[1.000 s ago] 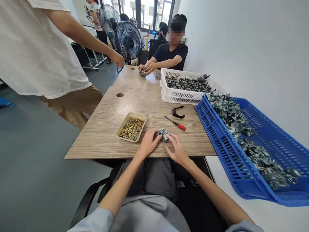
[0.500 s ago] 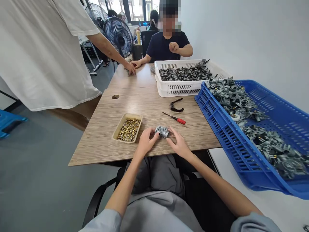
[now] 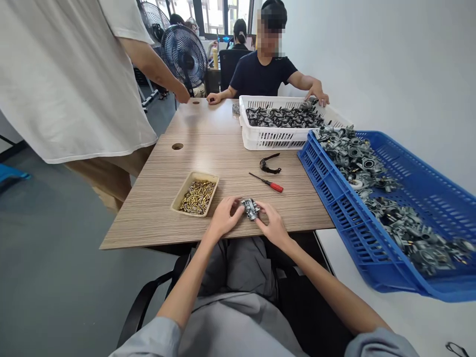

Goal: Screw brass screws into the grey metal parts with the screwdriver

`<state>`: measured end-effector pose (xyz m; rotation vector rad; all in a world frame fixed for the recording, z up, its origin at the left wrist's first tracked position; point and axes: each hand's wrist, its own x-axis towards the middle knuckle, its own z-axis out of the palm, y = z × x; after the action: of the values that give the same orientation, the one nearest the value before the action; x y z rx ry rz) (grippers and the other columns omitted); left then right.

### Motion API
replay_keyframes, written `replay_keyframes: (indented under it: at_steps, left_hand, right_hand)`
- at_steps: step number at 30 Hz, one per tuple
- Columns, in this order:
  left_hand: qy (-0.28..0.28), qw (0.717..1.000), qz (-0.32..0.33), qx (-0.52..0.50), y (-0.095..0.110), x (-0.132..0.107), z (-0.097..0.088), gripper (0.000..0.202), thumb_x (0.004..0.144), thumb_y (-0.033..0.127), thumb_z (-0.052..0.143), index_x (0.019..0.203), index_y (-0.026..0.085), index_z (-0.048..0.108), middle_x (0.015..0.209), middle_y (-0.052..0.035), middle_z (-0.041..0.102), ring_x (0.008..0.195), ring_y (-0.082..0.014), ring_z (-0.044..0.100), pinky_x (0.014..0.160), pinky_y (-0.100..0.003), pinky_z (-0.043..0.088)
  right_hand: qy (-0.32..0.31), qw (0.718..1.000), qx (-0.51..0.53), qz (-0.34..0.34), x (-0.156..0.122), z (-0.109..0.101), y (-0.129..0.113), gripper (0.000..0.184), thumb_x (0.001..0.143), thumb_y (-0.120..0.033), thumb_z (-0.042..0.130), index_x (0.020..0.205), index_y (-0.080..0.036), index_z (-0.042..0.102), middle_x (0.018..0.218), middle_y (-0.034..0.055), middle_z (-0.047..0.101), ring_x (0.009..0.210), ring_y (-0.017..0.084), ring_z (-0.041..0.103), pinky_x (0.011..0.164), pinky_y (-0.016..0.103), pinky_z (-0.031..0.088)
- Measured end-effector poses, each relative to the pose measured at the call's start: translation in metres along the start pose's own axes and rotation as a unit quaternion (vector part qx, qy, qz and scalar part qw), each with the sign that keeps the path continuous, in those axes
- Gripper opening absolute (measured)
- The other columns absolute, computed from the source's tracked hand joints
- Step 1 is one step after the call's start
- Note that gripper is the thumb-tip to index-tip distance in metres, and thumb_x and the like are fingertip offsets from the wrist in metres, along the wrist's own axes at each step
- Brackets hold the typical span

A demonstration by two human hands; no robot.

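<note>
A grey metal carburetor body (image 3: 251,209) is between my two hands near the table's front edge. My left hand (image 3: 225,216) grips its left side with thumb and fingers. From the right, my right hand (image 3: 273,224) holds the other side, thumb toward me. Left of my hands stands a cream tray (image 3: 174,204) of small brass pieces (image 3: 198,197). Beyond the carburetor body lies a screwdriver (image 3: 275,186) with a red handle, its tip pointing left. A black wristwatch (image 3: 270,163) rests behind the screwdriver.
On the right, a blue basket (image 3: 344,218) holds many grey metal parts, tilted against a white basket (image 3: 271,139) of darker parts. A person (image 3: 260,74) sits opposite, one hand at the white basket. Another person (image 3: 92,89) in white stands left. The wooden table (image 3: 148,218) has a round hole.
The carburetor body has been turned between my hands and shows a different side. The seated person's raised hand has come down to the white basket. The standing person's hand has drawn back.
</note>
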<state>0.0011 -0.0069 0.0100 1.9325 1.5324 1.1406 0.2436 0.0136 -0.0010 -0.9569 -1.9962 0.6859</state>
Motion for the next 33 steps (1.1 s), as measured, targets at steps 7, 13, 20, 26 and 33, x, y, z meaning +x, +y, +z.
replay_keyframes:
  at_steps: [7,13,20,26,33]
  left_hand:
    - [0.025,1.000,-0.011,-0.013,-0.005,-0.001,0.005,0.038,0.106,0.042,0.069,0.138,0.021,0.070,0.123,-0.0115,0.079,0.108,-0.0277,0.074,0.105,-0.045,0.061]
    - [0.022,1.000,-0.015,-0.014,-0.004,0.000,0.004,0.040,0.107,0.045,0.068,0.138,0.020,0.069,0.124,-0.0126,0.078,0.110,-0.0286,0.074,0.106,-0.046,0.060]
    - [-0.014,0.999,0.021,0.026,0.004,-0.003,0.001,0.061,0.095,0.050,0.085,0.145,0.022,0.065,0.130,-0.0134,0.077,0.120,-0.0349,0.072,0.110,-0.053,0.057]
    - [0.061,0.998,0.001,-0.004,-0.006,-0.001,0.006,0.037,0.113,0.032,0.053,0.148,0.020,0.062,0.143,-0.0172,0.072,0.130,-0.0306,0.071,0.117,-0.050,0.056]
    - [0.054,0.999,0.005,-0.002,-0.015,-0.001,0.012,0.058,0.099,0.038,0.084,0.148,0.021,0.060,0.140,-0.0159,0.073,0.124,-0.0322,0.072,0.114,-0.051,0.059]
  right_hand:
    - [-0.010,1.000,-0.008,-0.014,-0.004,0.000,-0.002,0.068,0.100,-0.025,0.068,0.166,-0.031,0.053,0.141,0.0126,0.075,0.131,0.035,0.073,0.112,0.057,0.063]
    - [-0.010,1.000,0.007,-0.008,-0.002,-0.002,-0.001,0.065,0.099,-0.025,0.068,0.162,-0.029,0.056,0.142,0.0124,0.076,0.127,0.033,0.075,0.110,0.053,0.065]
    - [-0.014,1.000,0.024,0.007,0.000,-0.002,0.002,0.066,0.100,-0.027,0.070,0.165,-0.025,0.056,0.140,0.0139,0.077,0.123,0.032,0.077,0.110,0.050,0.065]
    - [-0.006,1.000,0.024,0.007,0.000,-0.002,0.002,0.065,0.102,-0.027,0.068,0.166,-0.026,0.054,0.128,0.0119,0.079,0.113,0.029,0.078,0.106,0.049,0.065]
    - [0.007,1.000,0.014,0.007,-0.001,0.001,0.005,0.057,0.103,-0.027,0.064,0.160,-0.024,0.059,0.124,0.0127,0.078,0.111,0.029,0.077,0.105,0.050,0.065]
